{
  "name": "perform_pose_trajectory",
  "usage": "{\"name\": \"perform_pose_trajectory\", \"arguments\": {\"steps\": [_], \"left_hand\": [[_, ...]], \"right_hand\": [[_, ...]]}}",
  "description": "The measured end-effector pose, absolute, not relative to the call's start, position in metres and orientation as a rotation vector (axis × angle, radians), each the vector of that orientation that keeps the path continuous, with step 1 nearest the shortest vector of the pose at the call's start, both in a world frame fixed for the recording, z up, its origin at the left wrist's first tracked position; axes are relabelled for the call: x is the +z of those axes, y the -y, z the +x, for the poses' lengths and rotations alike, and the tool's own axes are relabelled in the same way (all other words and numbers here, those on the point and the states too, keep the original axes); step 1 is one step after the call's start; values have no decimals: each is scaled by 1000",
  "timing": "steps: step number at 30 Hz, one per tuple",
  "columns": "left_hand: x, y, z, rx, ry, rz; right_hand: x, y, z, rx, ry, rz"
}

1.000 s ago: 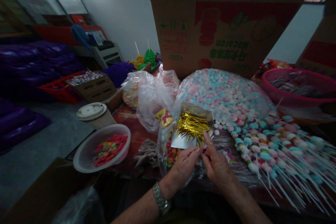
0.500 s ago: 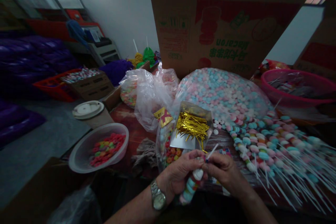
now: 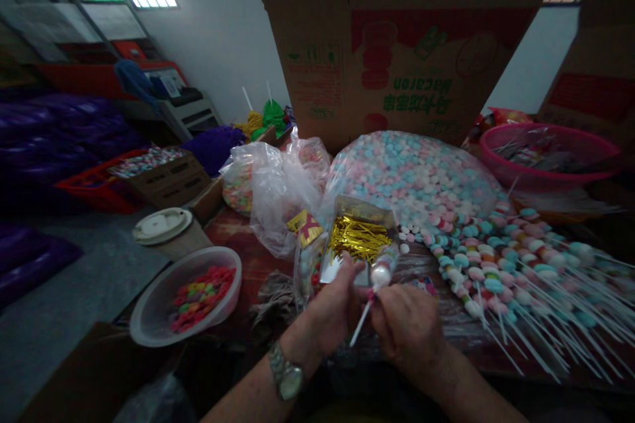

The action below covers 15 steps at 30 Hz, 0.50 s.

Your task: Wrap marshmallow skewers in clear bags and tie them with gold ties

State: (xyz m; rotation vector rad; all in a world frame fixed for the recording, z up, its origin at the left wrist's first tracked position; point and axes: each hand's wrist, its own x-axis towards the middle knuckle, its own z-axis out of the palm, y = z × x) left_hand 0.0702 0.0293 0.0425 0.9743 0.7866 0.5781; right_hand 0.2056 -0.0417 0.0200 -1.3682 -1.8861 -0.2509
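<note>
A wrapped marshmallow skewer (image 3: 381, 272) points away from me, its white stick towards me. My right hand (image 3: 409, 327) is closed round its gathered neck, where something pinkish shows. My left hand (image 3: 330, 314), wearing a metal watch, is at the left of the neck with thumb raised and fingers loosely apart; whether it touches the wrapper is hard to see. Just beyond lies an open pack of gold twist ties (image 3: 360, 236). Unwrapped marshmallow skewers (image 3: 501, 271) are heaped to the right, sticks towards me.
A big clear bag of pastel marshmallows (image 3: 411, 178) sits behind, before a tall carton (image 3: 317, 66). At left stand a plastic bowl (image 3: 149, 307) of coloured rings and a lidded tub (image 3: 163, 228). A pink basin (image 3: 550, 175) is at far right. A grey cloth (image 3: 275, 297) lies near the table edge.
The skewer has turned end for end: its candy end now points away and its stick towards me. My left hand has let go of the candy part, and my right hand grips the neck.
</note>
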Motion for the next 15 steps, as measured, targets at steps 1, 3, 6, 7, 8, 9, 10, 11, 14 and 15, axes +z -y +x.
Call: {"name": "perform_pose_trajectory", "arguments": {"steps": [1, 3, 6, 7, 8, 9, 10, 11, 14, 15], "left_hand": [[54, -35, 62, 593, -701, 904], [70, -42, 47, 723, -581, 871], [71, -40, 36, 375, -569, 1045], [67, -36, 38, 352, -626, 1137], [62, -31, 42, 356, -667, 1236], [56, -25, 47, 384, -693, 1316], [51, -21, 54, 424, -705, 1365], [47, -17, 60, 454, -706, 1379], [38, -13, 77, 546, -776, 1292], [35, -13, 81, 609, -843, 1289]], "right_hand": [[19, 42, 204, -67, 1878, -1383], [16, 40, 202, 316, 1670, -1462], [18, 37, 200, 665, 1177, -1497], [20, 37, 197, 740, 1089, -1453], [23, 38, 193, 833, 1041, -1393], [25, 39, 187, 953, 994, -1329], [26, 41, 182, 1109, 930, -1266], [27, 43, 178, 1292, 846, -1201], [24, 46, 175, 1739, 651, -1071], [22, 46, 177, 1728, 682, -1093]]}}
